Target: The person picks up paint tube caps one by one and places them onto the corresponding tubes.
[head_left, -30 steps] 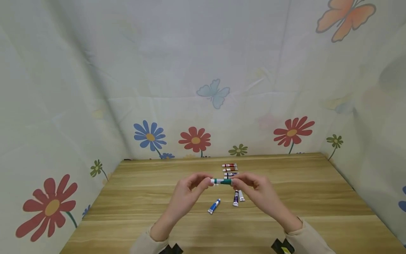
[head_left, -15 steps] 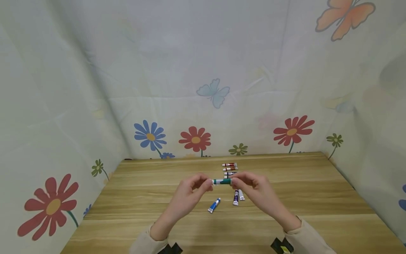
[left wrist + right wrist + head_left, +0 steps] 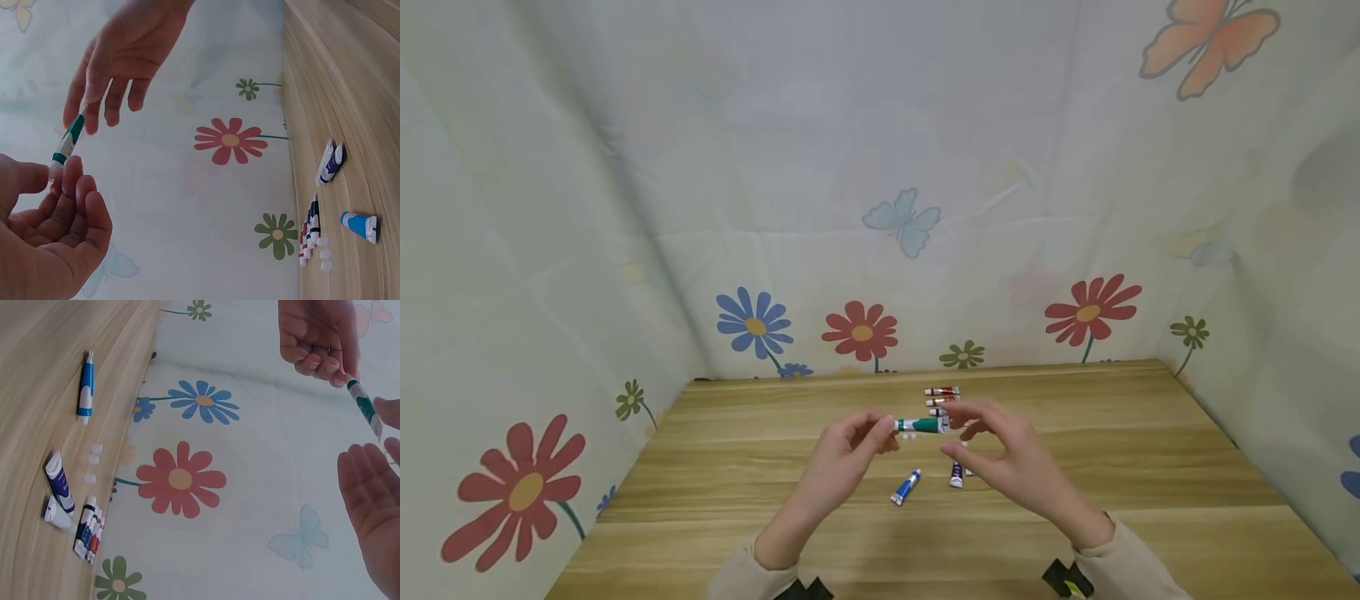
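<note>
A green-and-white paint tube (image 3: pixel 925 426) is held level above the table. My left hand (image 3: pixel 842 458) pinches its white cap end between thumb and fingers. At the crimped end my right hand (image 3: pixel 1011 458) has thumb and fingers spread, apart from the tube. In the right wrist view, the tube (image 3: pixel 362 403) slants between the left hand (image 3: pixel 322 340) and the right hand (image 3: pixel 375 494). Below the hands lie a blue tube (image 3: pixel 906 487), a purple tube (image 3: pixel 957 475) and a white tube (image 3: pixel 58 514), partly hidden in the head view.
A row of tubes, including a red tube (image 3: pixel 942 391), lies toward the back of the wooden table (image 3: pixel 760 475). Small white pieces (image 3: pixel 93 460) lie near that row. A flowered cloth (image 3: pixel 790 167) hangs behind and at both sides.
My right thumb and fingers have come away from the tube's crimped end, which now shows. My left hand keeps hold and has shifted slightly left with the tube.
</note>
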Motion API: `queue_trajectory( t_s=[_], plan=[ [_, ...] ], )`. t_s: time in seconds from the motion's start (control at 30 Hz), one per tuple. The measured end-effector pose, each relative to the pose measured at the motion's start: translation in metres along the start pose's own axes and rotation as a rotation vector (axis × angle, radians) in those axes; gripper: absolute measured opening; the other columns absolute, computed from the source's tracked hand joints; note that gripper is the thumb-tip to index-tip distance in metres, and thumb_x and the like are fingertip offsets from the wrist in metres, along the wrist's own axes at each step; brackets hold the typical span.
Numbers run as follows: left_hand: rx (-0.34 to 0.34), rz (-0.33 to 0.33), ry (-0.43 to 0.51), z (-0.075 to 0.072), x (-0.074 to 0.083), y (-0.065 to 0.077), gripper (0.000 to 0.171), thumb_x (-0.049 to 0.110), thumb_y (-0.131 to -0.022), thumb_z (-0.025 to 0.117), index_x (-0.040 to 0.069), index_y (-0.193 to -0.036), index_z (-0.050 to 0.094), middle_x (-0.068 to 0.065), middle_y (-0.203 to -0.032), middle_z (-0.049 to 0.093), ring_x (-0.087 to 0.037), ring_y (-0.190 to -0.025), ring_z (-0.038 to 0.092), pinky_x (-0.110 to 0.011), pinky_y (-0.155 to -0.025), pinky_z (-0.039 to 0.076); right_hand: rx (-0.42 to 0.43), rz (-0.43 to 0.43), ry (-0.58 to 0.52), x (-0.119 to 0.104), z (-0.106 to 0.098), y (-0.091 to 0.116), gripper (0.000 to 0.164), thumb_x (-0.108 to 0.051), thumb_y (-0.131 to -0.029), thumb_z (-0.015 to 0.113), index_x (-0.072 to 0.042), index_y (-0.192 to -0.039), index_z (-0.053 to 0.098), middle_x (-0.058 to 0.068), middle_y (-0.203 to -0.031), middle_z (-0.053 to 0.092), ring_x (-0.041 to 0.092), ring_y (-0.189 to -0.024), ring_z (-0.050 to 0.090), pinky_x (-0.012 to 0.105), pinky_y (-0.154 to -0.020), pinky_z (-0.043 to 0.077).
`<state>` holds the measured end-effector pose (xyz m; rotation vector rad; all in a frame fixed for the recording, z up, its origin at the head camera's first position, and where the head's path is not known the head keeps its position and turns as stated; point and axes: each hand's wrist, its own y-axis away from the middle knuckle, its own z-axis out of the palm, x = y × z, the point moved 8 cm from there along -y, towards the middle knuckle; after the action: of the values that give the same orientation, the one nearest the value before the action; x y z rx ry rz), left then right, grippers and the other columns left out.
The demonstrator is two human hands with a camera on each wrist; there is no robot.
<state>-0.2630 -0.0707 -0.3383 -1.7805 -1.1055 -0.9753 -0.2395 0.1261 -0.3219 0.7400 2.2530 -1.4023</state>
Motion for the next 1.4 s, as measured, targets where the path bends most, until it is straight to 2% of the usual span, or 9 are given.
queue_trajectory(
  t_s=[0.1, 0.2, 0.37, 0.47, 0.73, 1.0, 1.1, 1.33, 1.4],
  plan=[
    [0.003, -0.018, 0.008, 0.000, 0.000, 0.001, 0.032, 0.036, -0.102, 0.060, 0.006, -0.103, 0.071, -0.004, -0.088, 0.069, -0.019, -0.088, 0.066, -0.027, -0.079, 0.054, 0.009, -0.115, 0.053, -0.007, -0.001, 0.000, 0.054, 0.004, -0.082, 0.080, -0.012, -0.130, 0.064, 0.007, -0.124, 0.064, 0.014, -0.101, 0.062, 0.028, -0.078, 0.056],
    [-0.008, -0.017, 0.020, 0.001, 0.001, 0.001, 0.031, 0.034, -0.102, 0.060, 0.005, -0.102, 0.071, -0.005, -0.088, 0.069, -0.021, -0.088, 0.067, -0.029, -0.080, 0.055, 0.004, -0.183, 0.078, -0.012, -0.001, -0.001, 0.049, 0.007, -0.080, 0.081, -0.011, -0.124, 0.068, 0.007, -0.124, 0.064, 0.016, -0.102, 0.064, 0.024, -0.080, 0.055],
    [-0.034, -0.008, 0.028, 0.004, 0.000, 0.000, 0.029, 0.033, -0.103, 0.059, 0.006, -0.102, 0.071, -0.004, -0.088, 0.069, -0.024, -0.089, 0.068, -0.030, -0.083, 0.056, -0.006, -0.230, 0.090, -0.018, 0.000, -0.002, 0.030, -0.005, -0.090, 0.076, -0.009, -0.119, 0.070, 0.007, -0.115, 0.069, 0.017, -0.096, 0.067, 0.024, -0.082, 0.055],
    [-0.038, 0.012, 0.001, 0.005, 0.001, -0.001, 0.028, 0.034, -0.103, 0.059, 0.008, -0.104, 0.071, -0.002, -0.090, 0.069, -0.021, -0.090, 0.068, -0.029, -0.082, 0.055, -0.011, -0.202, 0.092, -0.016, 0.000, -0.001, 0.025, -0.013, -0.094, 0.072, -0.010, -0.119, 0.071, 0.003, -0.112, 0.070, 0.015, -0.096, 0.067, 0.027, -0.083, 0.056],
    [-0.024, 0.109, -0.097, 0.006, 0.009, 0.001, 0.024, 0.035, -0.102, 0.060, 0.014, -0.108, 0.070, 0.006, -0.095, 0.071, -0.014, -0.089, 0.065, -0.030, -0.078, 0.054, -0.009, -0.007, 0.019, -0.001, 0.000, 0.000, 0.028, 0.001, -0.092, 0.070, -0.015, -0.115, 0.072, -0.004, -0.102, 0.073, 0.009, -0.084, 0.066, 0.029, -0.072, 0.057],
    [-0.001, 0.137, -0.104, 0.005, 0.012, 0.003, 0.020, 0.034, -0.101, 0.062, 0.016, -0.107, 0.071, 0.009, -0.095, 0.071, -0.014, -0.087, 0.065, -0.034, -0.079, 0.055, -0.016, 0.190, -0.049, 0.011, 0.002, 0.002, 0.019, -0.009, -0.099, 0.065, -0.018, -0.114, 0.072, -0.006, -0.099, 0.073, 0.014, -0.082, 0.065, 0.029, -0.071, 0.054],
    [-0.010, 0.129, -0.119, 0.005, 0.012, 0.003, 0.023, 0.036, -0.103, 0.059, 0.017, -0.108, 0.071, 0.010, -0.095, 0.071, -0.014, -0.087, 0.066, -0.035, -0.077, 0.055, -0.014, 0.197, -0.044, 0.012, 0.002, 0.001, 0.019, -0.011, -0.099, 0.065, -0.018, -0.114, 0.072, -0.008, -0.100, 0.073, 0.015, -0.083, 0.065, 0.030, -0.074, 0.055],
    [-0.065, 0.106, -0.126, 0.007, 0.007, 0.001, 0.027, 0.037, -0.105, 0.054, 0.015, -0.103, 0.070, 0.008, -0.088, 0.068, -0.016, -0.085, 0.065, -0.032, -0.075, 0.053, -0.020, 0.125, -0.028, 0.008, 0.006, -0.001, 0.020, -0.010, -0.098, 0.067, -0.019, -0.114, 0.073, -0.005, -0.101, 0.074, 0.012, -0.081, 0.066, 0.031, -0.072, 0.056],
    [-0.065, 0.102, -0.126, 0.007, 0.006, 0.001, 0.027, 0.038, -0.105, 0.055, 0.015, -0.103, 0.070, 0.007, -0.089, 0.068, -0.015, -0.084, 0.064, -0.032, -0.076, 0.053, -0.025, 0.144, -0.049, 0.009, 0.007, 0.000, 0.020, -0.011, -0.098, 0.067, -0.020, -0.114, 0.073, -0.005, -0.101, 0.074, 0.012, -0.082, 0.067, 0.031, -0.072, 0.056]
  ],
)
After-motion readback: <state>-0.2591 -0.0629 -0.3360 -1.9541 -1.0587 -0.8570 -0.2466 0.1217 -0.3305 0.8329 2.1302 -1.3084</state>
